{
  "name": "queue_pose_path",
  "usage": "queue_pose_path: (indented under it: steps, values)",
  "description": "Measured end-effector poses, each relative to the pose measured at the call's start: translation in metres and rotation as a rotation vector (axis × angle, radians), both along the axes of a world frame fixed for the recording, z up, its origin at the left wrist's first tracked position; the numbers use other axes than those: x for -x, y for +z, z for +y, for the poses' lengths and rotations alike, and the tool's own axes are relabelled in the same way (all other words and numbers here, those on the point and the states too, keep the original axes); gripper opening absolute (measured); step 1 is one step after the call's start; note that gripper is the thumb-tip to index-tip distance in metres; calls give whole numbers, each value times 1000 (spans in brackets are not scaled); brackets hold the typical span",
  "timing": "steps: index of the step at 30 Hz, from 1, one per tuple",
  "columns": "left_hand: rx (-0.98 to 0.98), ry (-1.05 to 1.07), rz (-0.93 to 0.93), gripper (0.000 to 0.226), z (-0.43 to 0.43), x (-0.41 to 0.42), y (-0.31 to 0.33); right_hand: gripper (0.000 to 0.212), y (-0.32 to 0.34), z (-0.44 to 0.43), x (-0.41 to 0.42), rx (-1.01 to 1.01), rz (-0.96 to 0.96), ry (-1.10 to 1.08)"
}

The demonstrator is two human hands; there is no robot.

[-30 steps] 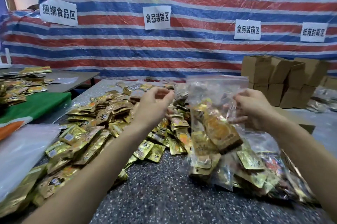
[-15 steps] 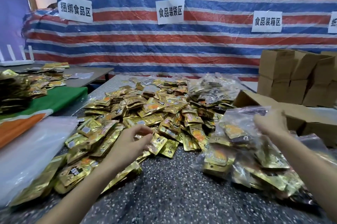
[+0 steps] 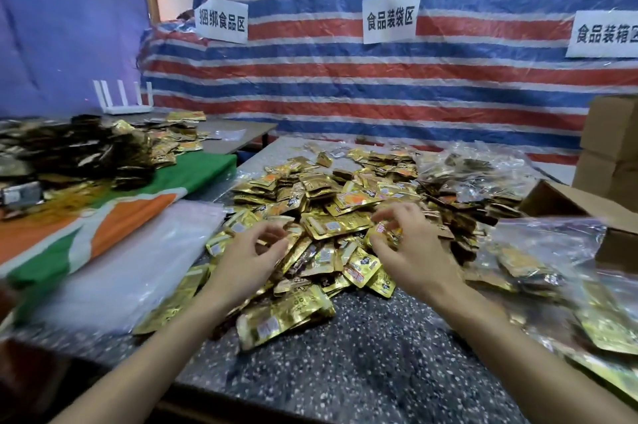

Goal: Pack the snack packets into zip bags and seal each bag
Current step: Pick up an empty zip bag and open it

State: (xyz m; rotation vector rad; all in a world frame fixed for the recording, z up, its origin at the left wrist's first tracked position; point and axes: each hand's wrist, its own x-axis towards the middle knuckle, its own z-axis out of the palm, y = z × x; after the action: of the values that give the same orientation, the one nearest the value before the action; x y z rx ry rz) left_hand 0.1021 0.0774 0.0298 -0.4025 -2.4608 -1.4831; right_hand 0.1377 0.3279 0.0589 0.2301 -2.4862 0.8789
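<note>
My left hand (image 3: 247, 256) hovers over the pile of gold snack packets (image 3: 331, 202) on the speckled table (image 3: 362, 365), its fingers loosely curled and holding nothing. My right hand (image 3: 414, 251) is beside it with fingers bent onto the packets, and I cannot tell whether they pinch one. Filled zip bags (image 3: 538, 251) lie to the right.

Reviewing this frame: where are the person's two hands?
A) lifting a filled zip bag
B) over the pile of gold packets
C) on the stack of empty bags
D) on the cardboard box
B: the left hand and right hand are both at the pile of gold packets mid-table, with the filled bags lying off to the right.
</note>
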Motion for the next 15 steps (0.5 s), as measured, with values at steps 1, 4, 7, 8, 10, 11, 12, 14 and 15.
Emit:
queue_pose_path:
  steps: [1,4,7,8,10,11,12,14,15]
  values:
    - [65,63,-9,10,-17,7,-4,20,-1,-6,0,10,-10,37]
    - [346,332,-85,28,-72,30,-19,18,-4,-19,-2,37,-14,120]
    - [688,565,-307,54,-120,43,-40,22,-7,-26,-5,75,-4,174]
    - [760,583,-380,56,-130,44,-47,24,-8,-27,-5,83,-6,187]
    - [770,602,-420,46,-139,47,-56,24,-9,-28,-5,87,-17,208]
    - [719,617,-399,40,-141,48,-57,24,-10,-28,-6,89,-20,215]
    - [655,628,-382,37,-141,50,-55,23,-10,-28,-6,93,-22,217]
    - [559,626,-391,31,-140,51,-47,20,-11,-27,-5,97,-33,214]
    - [531,628,-400,27,-141,51,-43,18,-11,-26,-5,100,-39,214]
